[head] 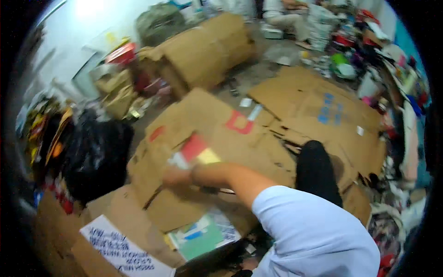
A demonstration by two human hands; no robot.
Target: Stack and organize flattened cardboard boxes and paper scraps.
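My right hand (176,177), blurred, reaches left over flattened brown cardboard (249,149). Just beyond its fingers is a blurred red, yellow and white piece (195,147), perhaps packaging; whether the hand grips it is unclear. My left hand is not seen. Below the arm, a green and white printed sheet or carton panel (204,235) lies by the cardboard edge. Nearer the bottom left is a white printed strip on a cardboard panel (124,246). A dark-clothed knee (315,169) rests over the cardboard at right.
A black plastic bag (97,155) stands at left beside stacked packaging. A large cardboard box (207,52) lies beyond the sheets, near a grey-green sack (161,22). Mixed scrap (346,65) is heaped at right. Another person (287,17) sits at the top.
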